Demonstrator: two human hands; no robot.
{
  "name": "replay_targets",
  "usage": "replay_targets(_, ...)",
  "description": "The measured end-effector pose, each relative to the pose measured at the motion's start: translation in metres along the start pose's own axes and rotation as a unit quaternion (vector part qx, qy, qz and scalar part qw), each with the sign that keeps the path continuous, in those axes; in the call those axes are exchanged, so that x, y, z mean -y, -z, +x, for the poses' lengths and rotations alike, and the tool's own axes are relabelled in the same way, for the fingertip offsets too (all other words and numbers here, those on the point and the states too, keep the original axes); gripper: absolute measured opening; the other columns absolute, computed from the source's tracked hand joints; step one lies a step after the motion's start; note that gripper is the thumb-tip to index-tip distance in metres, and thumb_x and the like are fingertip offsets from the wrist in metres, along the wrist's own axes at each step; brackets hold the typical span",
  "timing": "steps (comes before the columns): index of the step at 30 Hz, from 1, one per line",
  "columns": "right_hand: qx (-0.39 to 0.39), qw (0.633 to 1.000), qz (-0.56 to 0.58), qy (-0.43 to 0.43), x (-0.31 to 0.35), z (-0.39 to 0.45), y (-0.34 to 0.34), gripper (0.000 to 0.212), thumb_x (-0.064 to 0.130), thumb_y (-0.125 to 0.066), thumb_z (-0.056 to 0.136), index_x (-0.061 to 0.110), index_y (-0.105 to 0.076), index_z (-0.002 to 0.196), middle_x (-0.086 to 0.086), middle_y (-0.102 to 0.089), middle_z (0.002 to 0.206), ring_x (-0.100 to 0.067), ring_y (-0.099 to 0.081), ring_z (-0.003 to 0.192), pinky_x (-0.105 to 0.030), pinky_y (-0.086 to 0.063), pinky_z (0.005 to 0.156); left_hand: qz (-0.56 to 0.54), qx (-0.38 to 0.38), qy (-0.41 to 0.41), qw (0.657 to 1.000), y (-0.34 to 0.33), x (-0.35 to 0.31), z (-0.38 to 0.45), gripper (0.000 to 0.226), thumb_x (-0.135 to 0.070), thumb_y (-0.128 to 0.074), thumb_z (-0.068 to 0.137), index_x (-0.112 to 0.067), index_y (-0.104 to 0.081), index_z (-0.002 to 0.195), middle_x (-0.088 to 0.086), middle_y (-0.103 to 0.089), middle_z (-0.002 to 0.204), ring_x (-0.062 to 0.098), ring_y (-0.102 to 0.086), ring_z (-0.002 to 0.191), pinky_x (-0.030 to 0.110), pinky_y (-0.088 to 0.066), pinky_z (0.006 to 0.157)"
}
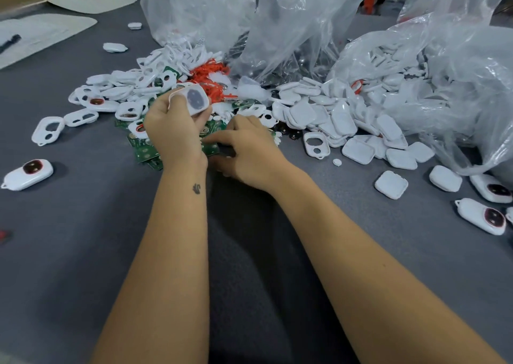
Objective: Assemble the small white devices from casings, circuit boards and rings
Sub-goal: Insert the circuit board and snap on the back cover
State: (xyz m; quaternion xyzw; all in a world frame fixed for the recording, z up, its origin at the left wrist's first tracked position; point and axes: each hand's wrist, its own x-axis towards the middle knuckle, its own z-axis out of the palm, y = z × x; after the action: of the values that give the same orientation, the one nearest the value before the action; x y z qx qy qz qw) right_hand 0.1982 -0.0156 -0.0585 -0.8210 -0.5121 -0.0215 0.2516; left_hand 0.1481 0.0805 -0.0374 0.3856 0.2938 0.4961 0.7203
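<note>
holding a white casing [194, 100] with a dark round window, the left hand [173, 130] has its fingers curled round it, lifted just above the green circuit boards [144, 150] — the part sits at the near edge of the big parts pile. the right hand [247, 150] is just right of that casing and lower, fingers bent down among the boards on the worktop [83, 252]; whether its grip has closed on a board or ring i cannot tell, the fingertips are hidden.

behind the held casing lies a tangle of orange rings [206, 77], and left of it many open casing fronts [48, 129] with empty holes. right of it a heap of plain white backs [330, 119] spills from clear plastic bags [444, 72].

finished-looking devices are few — one [29, 173] well to the left of the casing, two or three [483, 216] far right near the bags. judged from that, the work is early: a handful done, the great bulk of loose parts left, and the held piece seems only partly built.
</note>
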Motion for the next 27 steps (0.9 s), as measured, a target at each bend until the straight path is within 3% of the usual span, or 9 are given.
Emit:
replay_targets(4, -0.024, 0.998, -0.049, -0.018, 0.007, 0.009, -0.005, 0.033, 0.044, -0.065, 0.085, 0.036, -0.068, 0.117, 0.002, -0.036, 0.092, -0.027, -0.040, 0.103, -0.030, -0.023, 0.080, -0.035, -0.025, 0.032, 0.999, 0.003, 0.000, 0.002, 0.018, 0.002, -0.048, 0.092, -0.004, -0.063, 0.082, 0.012, -0.067, 0.082, 0.026, -0.070, 0.080, 0.030, -0.059, 0.065)
replay_targets(8, -0.031, 0.996, -0.076, 0.017, 0.006, 0.008, -0.002, 0.025, 0.036, -0.055, 0.096, 0.024, -0.071, 0.112, -0.004, -0.054, 0.102, -0.026, -0.044, 0.105, -0.033, -0.030, 0.088, -0.088, -0.044, 0.064, 0.993, 0.004, -0.001, 0.003, 0.012, 0.001, -0.054, 0.092, -0.001, -0.062, 0.083, 0.014, -0.067, 0.081, 0.030, -0.071, 0.079, 0.030, -0.059, 0.064)
replay_targets(10, -0.062, 0.997, -0.045, 0.013, 0.004, 0.004, 0.002, 0.025, 0.027, -0.053, 0.098, 0.011, -0.072, 0.096, -0.008, -0.058, 0.097, -0.027, -0.048, 0.098, -0.037, -0.037, 0.085, -0.098, -0.048, 0.057, 0.992, 0.004, -0.001, 0.004, 0.014, 0.003, -0.053, 0.093, 0.000, -0.062, 0.083, 0.014, -0.067, 0.082, 0.029, -0.071, 0.080, 0.029, -0.058, 0.064)
replay_targets(12, -0.109, 0.992, 0.052, -0.044, 0.000, -0.005, 0.010, 0.029, 0.020, -0.053, 0.097, 0.004, -0.064, 0.076, -0.010, -0.058, 0.080, -0.027, -0.051, 0.083, -0.043, -0.041, 0.078, -0.093, -0.044, 0.052, 0.993, 0.004, 0.001, 0.005, 0.014, 0.004, -0.052, 0.094, 0.000, -0.061, 0.084, 0.015, -0.066, 0.083, 0.029, -0.070, 0.081, 0.029, -0.058, 0.064)
replay_targets(14, -0.158, 0.956, 0.208, -0.132, -0.006, -0.016, 0.022, 0.030, 0.018, -0.053, 0.096, 0.004, -0.059, 0.069, -0.008, -0.060, 0.069, -0.025, -0.058, 0.070, -0.038, -0.047, 0.066, -0.082, -0.028, 0.063, 0.994, 0.000, 0.003, 0.002, 0.013, 0.003, -0.052, 0.095, 0.000, -0.061, 0.086, 0.017, -0.066, 0.090, 0.029, -0.070, 0.083, 0.030, -0.059, 0.066)
replay_targets(17, -0.188, 0.854, 0.432, -0.221, -0.016, -0.032, 0.039, 0.031, 0.012, -0.052, 0.096, 0.011, -0.058, 0.066, -0.002, -0.062, 0.056, -0.009, -0.056, 0.043, -0.019, -0.039, 0.042, -0.087, 0.031, 0.117, 0.989, -0.010, 0.008, -0.010, 0.011, 0.001, -0.053, 0.095, 0.001, -0.061, 0.088, 0.020, -0.066, 0.095, 0.027, -0.071, 0.080, 0.034, -0.061, 0.071)
replay_targets(22, -0.198, 0.761, 0.558, -0.265, -0.030, -0.050, 0.053, 0.023, 0.016, -0.049, 0.100, 0.013, -0.060, 0.079, -0.007, -0.069, 0.064, -0.011, -0.053, 0.047, -0.020, -0.039, 0.047, -0.034, 0.152, 0.160, 0.975, -0.027, 0.022, -0.036, 0.009, 0.007, -0.054, 0.093, 0.003, -0.062, 0.093, 0.019, -0.068, 0.097, 0.024, -0.073, 0.079, 0.032, -0.060, 0.076)
replay_targets(27, -0.203, 0.690, 0.642, -0.265, -0.037, -0.059, 0.057, 0.020, 0.015, -0.046, 0.101, 0.005, -0.061, 0.093, -0.008, -0.071, 0.069, -0.012, -0.059, 0.053, -0.019, -0.047, 0.052, 0.039, 0.196, 0.173, 0.964, -0.030, 0.032, -0.044, 0.012, 0.008, -0.053, 0.092, 0.002, -0.063, 0.094, 0.014, -0.071, 0.084, 0.019, -0.072, 0.071, 0.025, -0.059, 0.068)
